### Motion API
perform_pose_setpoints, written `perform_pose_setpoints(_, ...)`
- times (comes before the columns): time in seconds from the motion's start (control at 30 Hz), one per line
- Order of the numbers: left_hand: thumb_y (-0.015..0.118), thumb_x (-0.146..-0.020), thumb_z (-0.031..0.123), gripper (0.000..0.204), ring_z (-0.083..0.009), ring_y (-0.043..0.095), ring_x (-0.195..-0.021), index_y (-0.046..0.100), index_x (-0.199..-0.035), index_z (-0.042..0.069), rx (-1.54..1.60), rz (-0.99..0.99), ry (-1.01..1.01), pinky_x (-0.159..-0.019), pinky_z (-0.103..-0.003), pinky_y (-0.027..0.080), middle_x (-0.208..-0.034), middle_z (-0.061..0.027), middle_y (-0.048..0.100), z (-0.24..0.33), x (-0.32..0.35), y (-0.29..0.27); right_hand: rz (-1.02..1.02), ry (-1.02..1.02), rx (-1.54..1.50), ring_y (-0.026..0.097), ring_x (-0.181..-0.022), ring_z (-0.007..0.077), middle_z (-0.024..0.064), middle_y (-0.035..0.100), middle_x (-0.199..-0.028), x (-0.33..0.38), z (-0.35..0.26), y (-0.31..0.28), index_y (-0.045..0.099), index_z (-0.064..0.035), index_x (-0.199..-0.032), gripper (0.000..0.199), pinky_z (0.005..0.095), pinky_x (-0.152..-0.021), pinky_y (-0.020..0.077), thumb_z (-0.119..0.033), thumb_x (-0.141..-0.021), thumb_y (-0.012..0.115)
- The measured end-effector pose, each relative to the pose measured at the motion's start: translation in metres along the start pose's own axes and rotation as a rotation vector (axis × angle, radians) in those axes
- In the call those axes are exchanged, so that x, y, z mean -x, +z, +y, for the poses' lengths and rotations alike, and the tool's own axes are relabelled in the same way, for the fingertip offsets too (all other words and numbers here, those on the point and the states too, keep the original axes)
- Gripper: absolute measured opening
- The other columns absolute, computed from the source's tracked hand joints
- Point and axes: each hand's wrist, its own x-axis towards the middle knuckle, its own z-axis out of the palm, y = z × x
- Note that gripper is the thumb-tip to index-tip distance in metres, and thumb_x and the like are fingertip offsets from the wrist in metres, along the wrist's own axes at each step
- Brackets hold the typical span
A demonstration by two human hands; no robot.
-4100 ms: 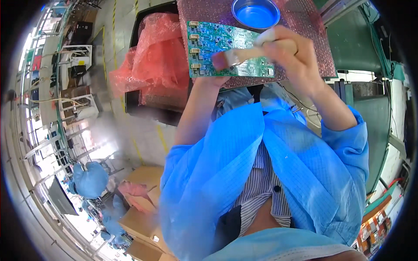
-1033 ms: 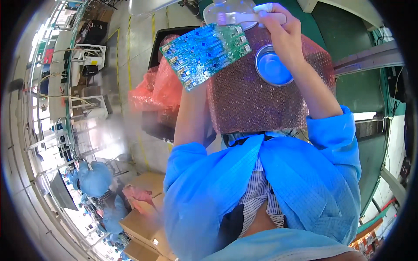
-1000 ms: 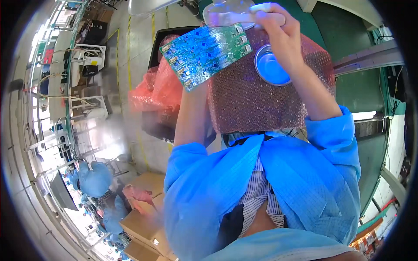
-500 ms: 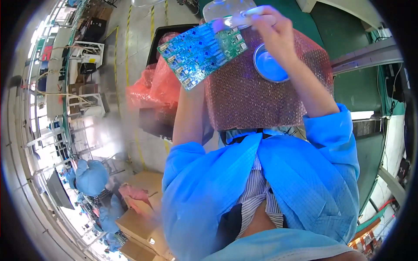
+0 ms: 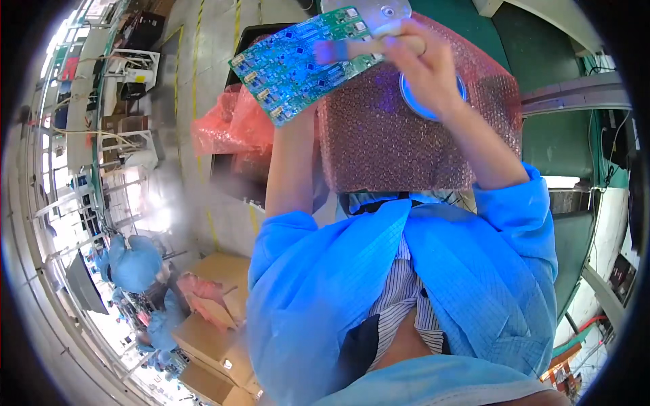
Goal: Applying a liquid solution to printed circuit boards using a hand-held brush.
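Observation:
A green circuit board [image 5: 291,68], lit blue, is held up and tilted over the left edge of the bubble-wrapped surface. My left forearm [image 5: 291,169] reaches up under it; the hand itself is hidden behind the board, which it supports. In my right hand [image 5: 426,64] is a brush [image 5: 359,49] with a pale handle, fingers closed round it. Its bristles lie over the middle of the board, seemingly touching it. Below my right hand stands a round dish [image 5: 414,103] glowing blue inside, partly covered by the hand and wrist.
Reddish bubble wrap [image 5: 379,149] covers the surface before me. A clear rounded plastic thing [image 5: 396,9] sits at its far edge. Left are a dark bin [image 5: 250,34] and pink bubble wrap [image 5: 227,132]. Cardboard boxes [image 5: 210,338] stand lower left, near people in blue [image 5: 135,264].
The brush has moved left and down from the board's far right edge to its middle. The board has shifted slightly left and up. My right hand has come nearer, now covering part of the dish.

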Motion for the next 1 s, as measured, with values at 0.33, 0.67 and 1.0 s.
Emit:
perform_pose_setpoints(0.33, 0.043, -0.086, 0.029, 0.032, -0.0221, 0.05, -0.097, 0.048, -0.108, 0.005, -0.36, 0.038, 0.088, -0.089, -0.037, 0.039, -0.108, -0.0102, 0.052, 0.006, 0.007, 0.007, 0.032, -0.083, 0.141, 0.049, -0.065, 0.0043, 0.0007, 0.055, -0.075, -0.001, 0.014, -0.006, 0.059, -0.0012, -0.09, 0.015, 0.0165, -0.058, 0.0382, -0.01, -0.08, 0.052)
perform_pose_setpoints(0.67, 0.048, -0.084, 0.024, 0.031, -0.0206, 0.05, -0.099, 0.047, -0.109, 0.006, -1.396, -0.098, 0.51, -0.088, -0.034, 0.039, -0.108, -0.0096, 0.052, 0.007, 0.007, -0.008, 0.055, 0.129, 0.104, 0.051, -0.067, 0.0052, 0.0015, 0.058, -0.075, 0.004, 0.013, -0.004, 0.059, -0.0002, -0.091, 0.016, 0.0178, -0.06, 0.0404, -0.009, -0.081, 0.05)
perform_pose_setpoints(1.0, 0.045, -0.084, 0.03, 0.031, -0.0234, 0.05, -0.098, 0.051, -0.105, 0.007, 0.046, 0.171, -0.058, -0.088, -0.039, 0.04, -0.106, -0.01, 0.054, 0.012, 0.013, 0.013, 0.031, 0.027, -0.076, 0.05, -0.069, 0.004, -0.0002, 0.056, -0.077, 0.003, 0.017, -0.014, 0.056, 0.0, -0.095, 0.017, 0.0182, -0.063, 0.0404, -0.01, -0.083, 0.049)
